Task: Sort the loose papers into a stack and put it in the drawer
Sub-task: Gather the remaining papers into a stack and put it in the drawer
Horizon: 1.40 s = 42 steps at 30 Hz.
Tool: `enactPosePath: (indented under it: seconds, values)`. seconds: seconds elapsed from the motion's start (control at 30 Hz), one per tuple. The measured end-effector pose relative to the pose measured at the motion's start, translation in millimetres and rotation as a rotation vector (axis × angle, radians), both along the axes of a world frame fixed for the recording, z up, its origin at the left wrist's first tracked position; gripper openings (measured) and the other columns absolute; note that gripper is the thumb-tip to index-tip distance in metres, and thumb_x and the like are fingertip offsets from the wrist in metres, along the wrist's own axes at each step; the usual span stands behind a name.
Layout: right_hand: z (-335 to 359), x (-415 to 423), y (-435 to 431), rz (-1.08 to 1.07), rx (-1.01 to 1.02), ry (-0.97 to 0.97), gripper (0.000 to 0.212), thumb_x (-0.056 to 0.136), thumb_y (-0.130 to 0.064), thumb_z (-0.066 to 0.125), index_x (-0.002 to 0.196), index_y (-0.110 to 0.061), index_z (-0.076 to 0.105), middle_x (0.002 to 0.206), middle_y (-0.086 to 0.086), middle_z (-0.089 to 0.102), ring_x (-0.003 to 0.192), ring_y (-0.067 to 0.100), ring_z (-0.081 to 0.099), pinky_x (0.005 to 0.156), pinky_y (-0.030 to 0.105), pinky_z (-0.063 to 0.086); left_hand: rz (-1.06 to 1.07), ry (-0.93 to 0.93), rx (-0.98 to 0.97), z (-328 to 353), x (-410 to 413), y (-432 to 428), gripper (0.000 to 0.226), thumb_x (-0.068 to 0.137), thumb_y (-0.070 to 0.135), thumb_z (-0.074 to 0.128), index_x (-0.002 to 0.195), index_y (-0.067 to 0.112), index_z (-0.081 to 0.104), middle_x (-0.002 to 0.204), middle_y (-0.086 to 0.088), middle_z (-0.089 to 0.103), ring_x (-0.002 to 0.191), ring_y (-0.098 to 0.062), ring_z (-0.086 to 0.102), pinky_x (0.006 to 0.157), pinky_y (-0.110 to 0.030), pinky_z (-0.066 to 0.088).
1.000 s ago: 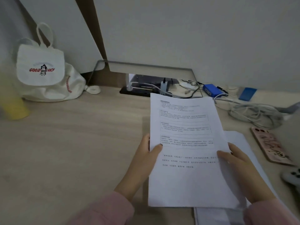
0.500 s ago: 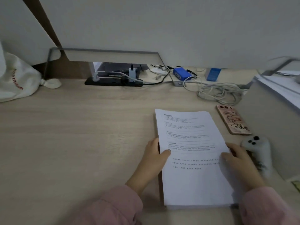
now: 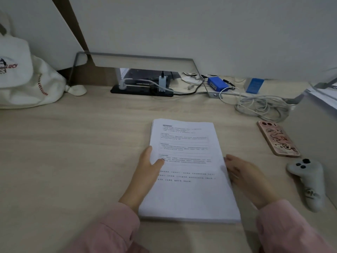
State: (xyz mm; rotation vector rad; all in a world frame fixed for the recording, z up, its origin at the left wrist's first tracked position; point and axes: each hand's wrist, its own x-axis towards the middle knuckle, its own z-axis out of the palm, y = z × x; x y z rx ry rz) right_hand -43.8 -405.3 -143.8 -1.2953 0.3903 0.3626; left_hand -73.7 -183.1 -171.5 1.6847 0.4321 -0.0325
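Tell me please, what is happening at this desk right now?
A person is tidying a stack of papers that lies flat on the desk. The left hand grips its left edge, thumb on the top sheet. The right hand rests open against the right edge. The stack looks even, and no drawer is in view. A phone and a game controller lie to the right.
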Motion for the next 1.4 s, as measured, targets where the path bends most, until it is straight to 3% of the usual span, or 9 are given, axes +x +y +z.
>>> enactPosePath:
  seconds: [0.1, 0.2, 0.4, 0.53, 0.7, 0.8, 1.03, 1.17, 1.4]
  values:
    - [-3.1, 4.6, 24.0, 0.157, 0.059, 0.048, 0.032, 0.075, -0.007, 0.061, 0.093, 0.018, 0.052, 0.065, 0.011, 0.051, 0.047, 0.018, 0.048, 0.042, 0.021, 0.043, 0.078, -0.025, -0.013, 2.7, -10.7, 26.6, 0.044, 0.089, 0.016, 0.05, 0.132, 0.022, 0.047, 0.13, 0.004, 0.058, 0.114, -0.017, 0.058, 0.1, -0.042, 0.046]
    - [-7.3, 11.3, 44.0, 0.249, -0.079, 0.027, 0.026, 0.087, -0.001, 0.047, 0.103, 0.012, 0.063, 0.096, 0.023, 0.07, 0.061, 0.023, 0.066, 0.047, 0.023, 0.053, 0.117, -0.042, -0.034, 7.1, -22.2, 46.2, 0.035, 0.086, 0.011, 0.049, 0.117, 0.023, 0.059, 0.113, 0.003, 0.068, 0.102, -0.018, 0.066, 0.092, -0.043, 0.051]
    - [-14.1, 10.4, 65.4, 0.339, -0.03, -0.015, 0.023, 0.09, -0.004, 0.049, 0.107, 0.003, 0.062, 0.086, 0.013, 0.075, 0.064, 0.022, 0.072, 0.047, 0.024, 0.053, 0.17, -0.037, -0.069, 8.0, -36.3, 64.1, 0.036, 0.079, 0.02, 0.051, 0.114, 0.025, 0.061, 0.112, 0.004, 0.068, 0.101, -0.018, 0.067, 0.093, -0.047, 0.051]
    - [-20.0, 4.5, 75.7, 0.343, 0.02, -0.075, 0.032, 0.088, 0.002, 0.051, 0.117, -0.009, 0.057, 0.107, 0.014, 0.071, 0.079, 0.026, 0.073, 0.056, 0.031, 0.057, 0.196, -0.033, -0.106, 6.0, -38.4, 68.6, 0.026, 0.086, 0.01, 0.05, 0.101, 0.026, 0.062, 0.102, 0.007, 0.07, 0.093, -0.013, 0.067, 0.089, -0.039, 0.052]
    - [-2.9, 1.5, 85.6, 0.321, -0.016, -0.297, 0.035, 0.087, 0.003, 0.051, 0.118, -0.012, 0.058, 0.11, 0.013, 0.07, 0.085, 0.026, 0.072, 0.061, 0.031, 0.058, 0.231, -0.009, -0.174, 11.4, -38.7, 81.7, 0.026, 0.089, 0.015, 0.057, 0.115, 0.018, 0.053, 0.112, 0.001, 0.065, 0.098, -0.016, 0.065, 0.087, -0.035, 0.053]
    - [22.9, 3.5, 91.5, 0.374, 0.04, -0.423, 0.038, 0.089, 0.0, 0.05, 0.122, -0.018, 0.058, 0.11, 0.007, 0.071, 0.092, 0.029, 0.07, 0.066, 0.035, 0.058, 0.201, -0.034, -0.216, 27.0, -29.3, 97.1, 0.049, 0.082, 0.031, 0.068, 0.125, 0.014, 0.051, 0.116, -0.004, 0.067, 0.101, -0.022, 0.068, 0.092, -0.042, 0.052]
    - [73.9, 24.3, 96.0, 0.252, 0.099, -0.7, 0.032, 0.082, -0.013, 0.058, 0.112, -0.022, 0.063, 0.107, -0.005, 0.072, 0.096, 0.014, 0.069, 0.072, 0.024, 0.056, 0.175, -0.531, -0.134, 99.4, -9.7, 99.1, 0.025, 0.086, 0.006, 0.058, 0.11, 0.013, 0.06, 0.105, 0.002, 0.07, 0.087, -0.006, 0.069, 0.068, -0.017, 0.054]
    - [62.3, 29.4, 95.2, 0.23, -0.012, -0.719, 0.043, 0.07, -0.031, 0.064, 0.112, -0.022, 0.063, 0.112, -0.009, 0.07, 0.107, 0.012, 0.064, 0.08, 0.019, 0.054, 0.177, -0.666, -0.039, 95.2, -12.7, 95.3, 0.037, 0.067, 0.019, 0.066, 0.102, 0.022, 0.054, 0.101, 0.007, 0.065, 0.085, 0.005, 0.065, 0.067, -0.012, 0.05]
    - [54.2, 30.3, 106.1, 0.117, 0.016, -0.731, 0.032, 0.087, -0.006, 0.051, 0.116, -0.015, 0.06, 0.108, -0.008, 0.069, 0.106, 0.013, 0.062, 0.084, 0.026, 0.049, 0.189, -0.75, -0.089, 100.1, -10.0, 81.8, 0.03, 0.071, 0.014, 0.058, 0.101, 0.02, 0.058, 0.094, 0.012, 0.068, 0.084, 0.005, 0.067, 0.069, -0.01, 0.05]
